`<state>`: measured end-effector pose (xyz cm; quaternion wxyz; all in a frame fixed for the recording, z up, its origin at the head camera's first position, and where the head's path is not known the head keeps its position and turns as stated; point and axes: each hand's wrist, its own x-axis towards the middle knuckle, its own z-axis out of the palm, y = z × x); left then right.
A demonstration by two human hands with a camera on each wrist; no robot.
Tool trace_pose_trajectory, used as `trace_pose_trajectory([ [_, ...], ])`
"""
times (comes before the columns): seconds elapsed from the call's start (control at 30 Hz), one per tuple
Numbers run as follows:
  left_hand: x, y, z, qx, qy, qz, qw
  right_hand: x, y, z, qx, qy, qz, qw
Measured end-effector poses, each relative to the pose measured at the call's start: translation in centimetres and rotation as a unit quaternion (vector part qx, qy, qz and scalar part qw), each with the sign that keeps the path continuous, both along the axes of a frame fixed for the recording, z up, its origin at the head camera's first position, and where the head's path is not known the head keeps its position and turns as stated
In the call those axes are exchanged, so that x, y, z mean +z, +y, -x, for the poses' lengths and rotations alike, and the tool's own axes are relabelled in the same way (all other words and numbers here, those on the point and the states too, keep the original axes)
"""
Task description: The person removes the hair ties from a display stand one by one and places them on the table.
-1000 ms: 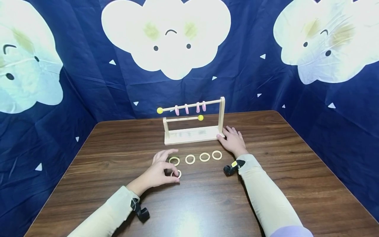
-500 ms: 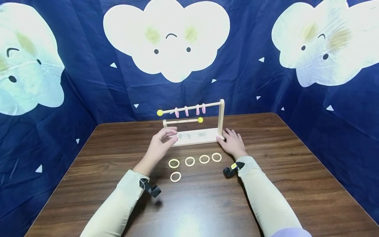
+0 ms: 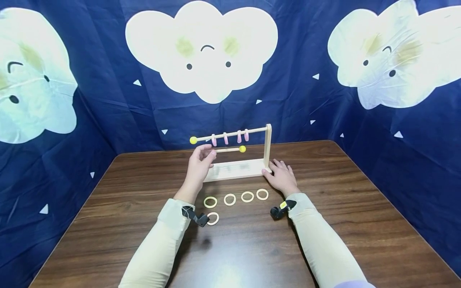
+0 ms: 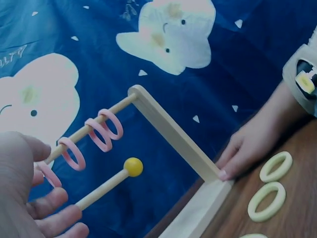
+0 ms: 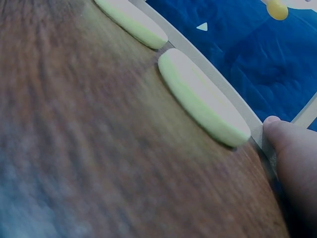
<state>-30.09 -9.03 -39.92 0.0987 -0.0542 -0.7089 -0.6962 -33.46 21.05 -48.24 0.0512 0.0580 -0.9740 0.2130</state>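
Observation:
A wooden stand [image 3: 234, 170] with two rods sits near the table's back; each rod ends in a yellow ball. Several pink rings [image 4: 73, 154] hang on its upper rod. My left hand [image 3: 196, 170] is raised at the stand's left end, fingers loosely bent. In the left wrist view its thumb and fingertips are right by the leftmost pink ring [image 4: 51, 176]. That hand hides the short post and part of the lower rod. My right hand [image 3: 282, 176] rests at the stand's right end, its thumb [image 5: 292, 148] on the base's corner.
Several pale yellow rings lie in a row in front of the stand, among them a left one [image 3: 210, 207]. A paler ring [image 3: 212, 224] lies nearer, partly behind the left wrist camera [image 3: 201, 220]. Behind the wooden table [image 3: 252, 248] hangs a blue cloth [image 3: 299, 132] with clouds.
My left hand has left the paler ring on the table and moved up and forward to the stand's rods. The right hand stays at the base.

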Motion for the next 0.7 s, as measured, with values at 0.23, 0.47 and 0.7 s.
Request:
trace_pose_trajectory([
  [0.23,0.3,0.6,0.8,-0.011,-0.062,-0.021,0.9978,-0.2,0.2,0.1,-0.002,-0.003,-0.001,1.0],
  [0.47,0.4,1.3,1.6,-0.006,-0.08,-0.058,0.9951,-0.4,0.2,0.2,-0.001,-0.005,-0.001,1.0],
  [0.7,0.4,1.9,1.9,-0.001,-0.083,-0.05,0.9953,-0.3,0.2,0.3,-0.001,-0.002,-0.003,1.0],
])
